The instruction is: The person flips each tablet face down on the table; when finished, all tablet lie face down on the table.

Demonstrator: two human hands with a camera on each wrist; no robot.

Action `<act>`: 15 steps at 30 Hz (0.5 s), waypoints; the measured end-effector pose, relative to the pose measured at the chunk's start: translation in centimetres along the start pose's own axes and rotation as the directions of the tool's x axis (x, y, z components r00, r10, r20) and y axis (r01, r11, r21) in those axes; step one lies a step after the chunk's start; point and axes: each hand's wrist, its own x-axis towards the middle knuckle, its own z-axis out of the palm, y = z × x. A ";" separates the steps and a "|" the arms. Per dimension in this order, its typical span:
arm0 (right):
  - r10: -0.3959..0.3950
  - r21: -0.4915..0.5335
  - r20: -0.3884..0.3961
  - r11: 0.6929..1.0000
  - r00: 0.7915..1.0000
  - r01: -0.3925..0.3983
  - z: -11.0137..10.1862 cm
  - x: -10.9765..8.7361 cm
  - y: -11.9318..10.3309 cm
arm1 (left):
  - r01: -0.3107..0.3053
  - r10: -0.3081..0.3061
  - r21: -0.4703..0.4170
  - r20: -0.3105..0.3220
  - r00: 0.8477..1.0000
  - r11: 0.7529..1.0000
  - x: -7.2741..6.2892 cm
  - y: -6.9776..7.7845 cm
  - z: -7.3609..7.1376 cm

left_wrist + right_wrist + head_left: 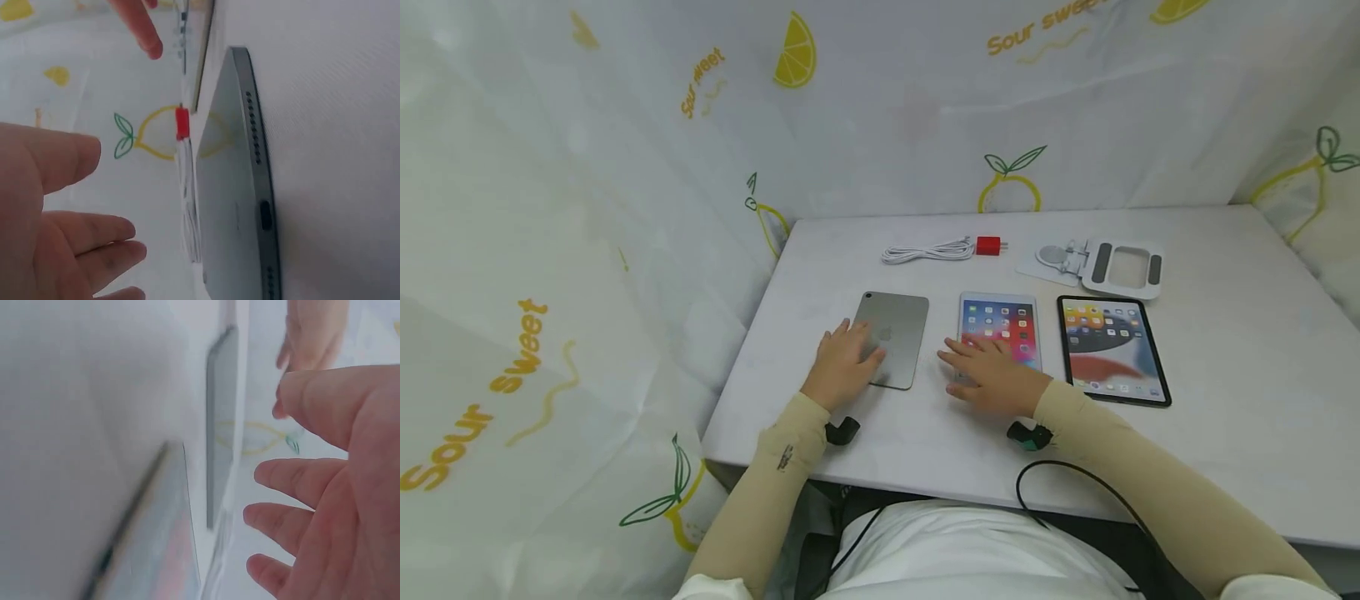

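Observation:
A grey tablet [902,333] lies face down on the white table, its back with a logo showing. My left hand [841,367], fingers spread, is at the tablet's left side; the left wrist view has it raised above the back, with a gap between. To the right, a white-framed tablet [997,317] lies screen up, lit with app icons. Held over its lower part is my right hand [996,377], fingers loosely extended, hiding some of the screen. Neither hand grips anything. In the right wrist view, the fingers [284,528] hang above the tablets.
A black-framed tablet [1112,354], screen lit, lies at the right. Behind it stands a white folding stand [1097,271]. A coiled white cable [928,252] and a red charger plug [988,246] lie at the back. Printed sheeting [887,108] surrounds the table.

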 end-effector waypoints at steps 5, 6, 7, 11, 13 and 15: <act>0.085 0.038 -0.057 0.996 0.995 -0.083 -1.7 -1.9 2.4 | -0.152 0.141 0.081 0.135 0.981 0.985 0.8 1.8 0.4; 0.105 0.040 -0.065 0.994 0.992 -0.102 -1.8 -2.3 3.0 | -0.170 0.155 0.093 0.153 0.976 0.981 1.0 2.1 0.5; 0.119 0.036 -0.074 0.992 0.990 -0.117 -2.0 -2.6 3.4 | -0.186 0.168 0.097 0.168 0.971 0.978 1.2 2.4 0.7; 0.180 0.041 -0.100 0.983 0.979 -0.176 -2.4 -4.0 5.0 | -0.227 0.202 0.105 0.210 0.957 0.968 1.8 3.6 1.2; 0.208 0.048 -0.108 0.978 0.972 -0.204 -2.6 -4.6 5.5 | -0.239 0.211 0.106 0.222 0.952 0.965 2.1 4.0 1.4; 0.230 0.053 -0.113 0.973 0.967 -0.225 -2.8 -5.1 6.0 | -0.247 0.216 0.115 0.232 0.948 0.962 2.5 4.5 1.5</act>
